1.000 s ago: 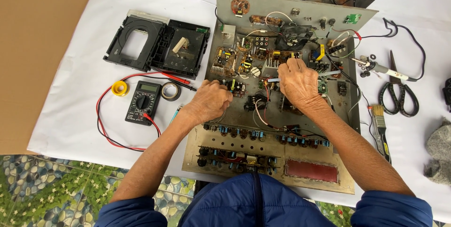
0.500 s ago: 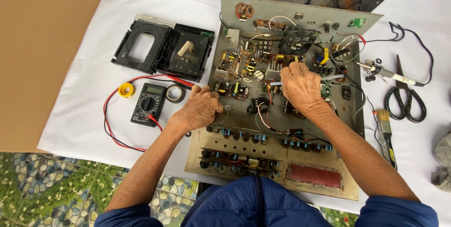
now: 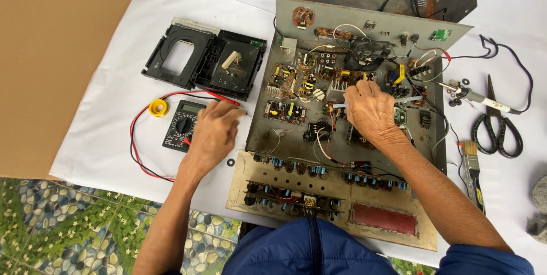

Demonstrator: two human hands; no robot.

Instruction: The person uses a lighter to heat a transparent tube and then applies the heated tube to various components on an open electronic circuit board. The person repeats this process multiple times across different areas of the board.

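white sheet [image 3: 102, 138] over tiled floor [image 3: 68, 224], cardboard [image 3: 57, 53] beside.

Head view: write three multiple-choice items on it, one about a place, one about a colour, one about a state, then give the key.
1. Where does the multimeter lie?
A. left of the open amplifier chassis
B. on the scissors
C. inside the chassis

2. What colour is the small roll beside the multimeter?
A. blue
B. yellow
C. white

3. How does the right hand stand?
A. flat on the cloth
B. lifted clear of everything
C. over the circuit boards, holding a thin pale tool

Key: A, the meter sits on the white cloth by the left hand; B, the roll is yellow; C, the tool pokes out from its fingers.
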